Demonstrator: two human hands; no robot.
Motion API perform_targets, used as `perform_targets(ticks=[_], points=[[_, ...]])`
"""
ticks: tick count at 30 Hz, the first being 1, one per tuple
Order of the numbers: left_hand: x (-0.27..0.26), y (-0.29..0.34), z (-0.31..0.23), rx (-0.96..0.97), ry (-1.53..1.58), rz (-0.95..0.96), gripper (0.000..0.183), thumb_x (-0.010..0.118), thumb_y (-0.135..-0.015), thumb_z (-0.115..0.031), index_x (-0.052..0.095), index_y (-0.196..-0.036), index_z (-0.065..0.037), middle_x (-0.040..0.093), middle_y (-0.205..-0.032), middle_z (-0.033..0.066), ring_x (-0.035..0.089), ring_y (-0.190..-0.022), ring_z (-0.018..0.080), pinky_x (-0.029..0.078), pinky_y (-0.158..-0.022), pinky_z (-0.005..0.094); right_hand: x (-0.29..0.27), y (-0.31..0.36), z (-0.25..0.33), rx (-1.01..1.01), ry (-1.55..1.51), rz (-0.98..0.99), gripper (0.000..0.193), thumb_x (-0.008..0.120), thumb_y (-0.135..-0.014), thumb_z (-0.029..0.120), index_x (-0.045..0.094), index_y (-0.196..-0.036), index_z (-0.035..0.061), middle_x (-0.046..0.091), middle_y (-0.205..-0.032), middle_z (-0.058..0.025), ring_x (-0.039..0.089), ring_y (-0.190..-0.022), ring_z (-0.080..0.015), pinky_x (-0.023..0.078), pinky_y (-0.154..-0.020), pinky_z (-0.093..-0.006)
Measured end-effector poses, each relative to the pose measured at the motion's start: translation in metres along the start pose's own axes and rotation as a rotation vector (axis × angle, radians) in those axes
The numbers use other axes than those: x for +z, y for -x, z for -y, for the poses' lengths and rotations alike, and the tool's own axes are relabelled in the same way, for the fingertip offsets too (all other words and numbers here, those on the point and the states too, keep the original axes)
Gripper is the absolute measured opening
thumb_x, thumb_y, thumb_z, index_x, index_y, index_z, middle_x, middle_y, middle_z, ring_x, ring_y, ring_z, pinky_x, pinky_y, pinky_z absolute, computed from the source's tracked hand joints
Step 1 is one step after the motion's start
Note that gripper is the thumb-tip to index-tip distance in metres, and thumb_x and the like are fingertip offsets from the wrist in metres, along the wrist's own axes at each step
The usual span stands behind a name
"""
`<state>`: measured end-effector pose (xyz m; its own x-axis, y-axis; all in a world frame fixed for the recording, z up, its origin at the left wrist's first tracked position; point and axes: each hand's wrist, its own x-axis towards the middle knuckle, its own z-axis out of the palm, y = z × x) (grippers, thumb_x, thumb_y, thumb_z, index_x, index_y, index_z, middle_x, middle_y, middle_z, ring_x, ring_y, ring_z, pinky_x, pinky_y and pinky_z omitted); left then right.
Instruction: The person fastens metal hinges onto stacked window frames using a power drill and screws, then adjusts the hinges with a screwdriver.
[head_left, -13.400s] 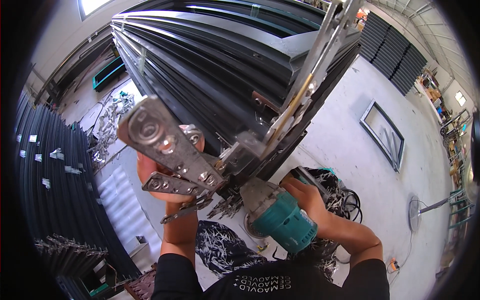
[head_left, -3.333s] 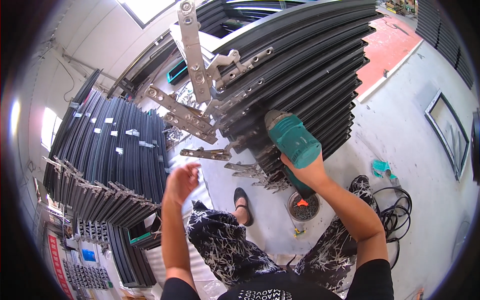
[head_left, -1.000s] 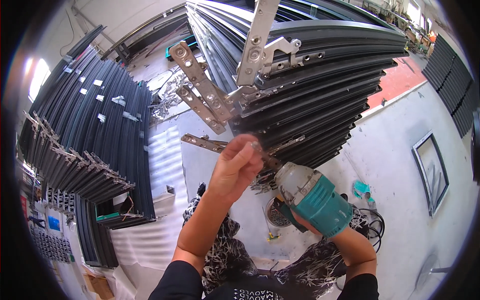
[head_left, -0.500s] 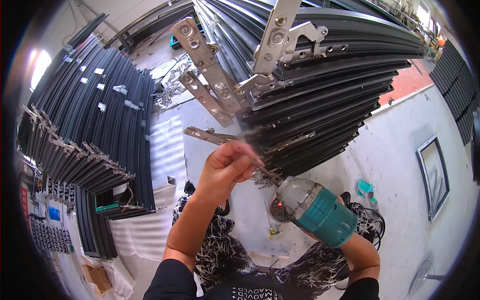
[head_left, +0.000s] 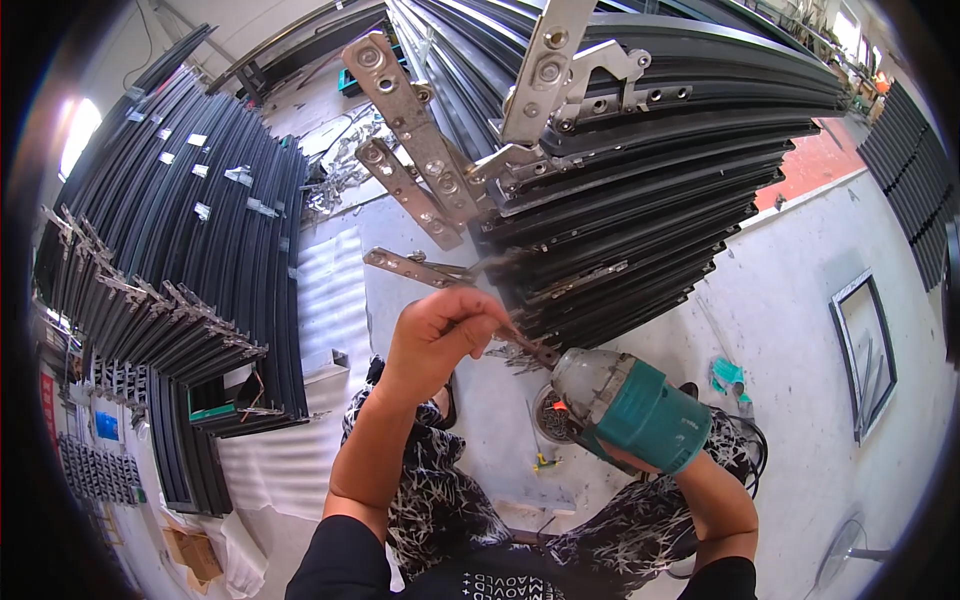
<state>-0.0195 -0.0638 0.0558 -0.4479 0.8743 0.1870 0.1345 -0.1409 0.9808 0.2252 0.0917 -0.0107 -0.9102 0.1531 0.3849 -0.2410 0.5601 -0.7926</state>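
Note:
My right hand (head_left: 688, 478) grips a teal power screwdriver (head_left: 652, 415), which mostly hides its fingers. The tool's grey nose and metal bit (head_left: 546, 355) point up and left toward the stacked frames. My left hand (head_left: 440, 335) is closed in a pinch just beyond the bit's tip; whatever sits between its fingertips is too small to make out. Beyond both hands lies a tall stack of black metal frame profiles (head_left: 650, 215). Silver hinge arms (head_left: 420, 130) stick out from its near end, and a lower hinge arm (head_left: 405, 265) juts out just above my left hand.
A round container of small metal parts (head_left: 553, 415) stands below the screwdriver. Another stack of black profiles (head_left: 190, 240) fills the left side. A loose rectangular frame (head_left: 865, 355) lies on the right, and a teal item (head_left: 728, 375) rests on the floor. A power cord (head_left: 765, 450) runs beside my right leg.
The screwdriver has swung slightly, its back end rising a little. My left hand has shifted slightly left, still pinched near the bit.

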Motion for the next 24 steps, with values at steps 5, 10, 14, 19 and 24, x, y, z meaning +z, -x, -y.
perform_targets(ticks=[5,10,14,19,24], points=[[0.01,-0.003,0.003,0.06,0.241,-0.025,0.007,0.053,-0.094,-0.003,0.058,-0.096,0.002,0.065,-0.086,0.01,0.043,-0.057,0.007,0.036,-0.052,0.0195,0.001,0.008,0.015,0.103,0.193,0.189,0.054,0.059,-0.084,0.035,0.045,-0.132,0.0151,0.049,-0.131,-0.0085,0.048,-0.12,-0.0258,0.044,-0.095,-0.0425],[0.023,-0.007,0.004,0.127,0.27,-0.079,0.007,0.052,-0.094,-0.003,0.057,-0.096,0.001,0.066,-0.088,0.0127,0.042,-0.056,0.0072,0.036,-0.053,0.0195,0.014,0.015,0.005,0.419,-0.262,0.028,0.054,0.063,-0.083,0.028,0.046,-0.129,0.0052,0.055,-0.12,-0.0107,0.056,-0.108,-0.0217,0.049,-0.088,-0.0391],[0.02,-0.008,0.006,0.116,0.239,-0.048,0.009,0.051,-0.095,-0.004,0.057,-0.097,0.002,0.066,-0.088,0.0142,0.041,-0.056,0.0072,0.036,-0.054,0.0195,0.009,-0.003,0.021,0.721,-0.844,-0.173,0.048,0.071,-0.079,0.015,0.052,-0.117,-0.0061,0.063,-0.103,-0.012,0.064,-0.088,-0.0168,0.054,-0.074,-0.0315],[0.015,-0.009,0.003,0.063,0.208,0.076,0.013,0.047,-0.097,-0.007,0.056,-0.099,0.001,0.066,-0.089,0.0164,0.038,-0.055,0.0072,0.035,-0.053,0.0197,0.0,0.002,0.018,0.542,-0.712,0.009,0.057,0.056,-0.087,0.025,0.041,-0.135,0.0001,0.056,-0.123,-0.0204,0.06,-0.108,-0.0298,0.053,-0.087,-0.0405],[0.022,-0.007,-0.003,-0.017,0.344,0.037,0.011,0.044,-0.099,-0.01,0.052,-0.1,-0.003,0.067,-0.089,0.0192,0.033,-0.052,0.0057,0.032,-0.05,0.0186,0.005,-0.008,0.034,0.584,-0.955,-0.21,0.047,0.074,-0.077,0.014,0.053,-0.111,-0.0104,0.064,-0.099,-0.0155,0.067,-0.083,-0.0215,0.058,-0.071,-0.034]])
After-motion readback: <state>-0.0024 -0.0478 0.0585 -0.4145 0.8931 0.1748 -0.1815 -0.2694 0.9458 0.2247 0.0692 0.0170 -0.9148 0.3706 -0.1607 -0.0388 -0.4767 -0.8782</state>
